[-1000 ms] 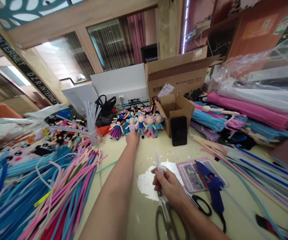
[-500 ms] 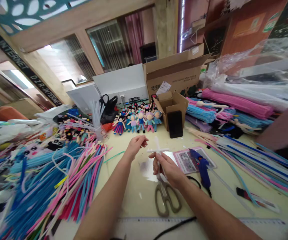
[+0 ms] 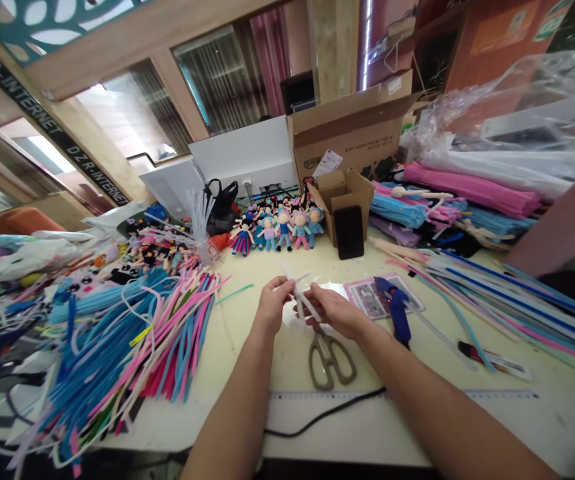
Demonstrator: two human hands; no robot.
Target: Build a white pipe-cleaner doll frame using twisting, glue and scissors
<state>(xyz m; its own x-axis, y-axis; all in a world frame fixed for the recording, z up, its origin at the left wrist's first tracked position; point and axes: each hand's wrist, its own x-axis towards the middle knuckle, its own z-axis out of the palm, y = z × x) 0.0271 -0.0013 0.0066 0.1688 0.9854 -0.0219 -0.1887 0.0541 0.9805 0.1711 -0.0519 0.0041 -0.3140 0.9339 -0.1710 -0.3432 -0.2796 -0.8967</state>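
Observation:
My left hand [image 3: 270, 308] and my right hand [image 3: 334, 309] meet over the middle of the table, both pinching a small white pipe-cleaner figure [image 3: 297, 293] with crossed arms. It is held a little above the table. A pair of scissors [image 3: 328, 357] lies flat just below my hands. A blue glue gun [image 3: 393, 307] rests to the right of my right hand, partly on a pink printed card [image 3: 367, 297].
A heap of blue, pink and white pipe cleaners [image 3: 117, 353] fills the left side. More bundles [image 3: 467, 193] lie at the right. Several small dolls [image 3: 280, 230] stand at the back by a small open box [image 3: 342, 193] and a black phone [image 3: 349, 231]. A ruler [image 3: 317, 395] and a black cable [image 3: 327, 413] lie near the front edge.
My left hand drew back from the row of dolls and joined my right hand on the white figure. The view tilted down, showing more of the near table edge.

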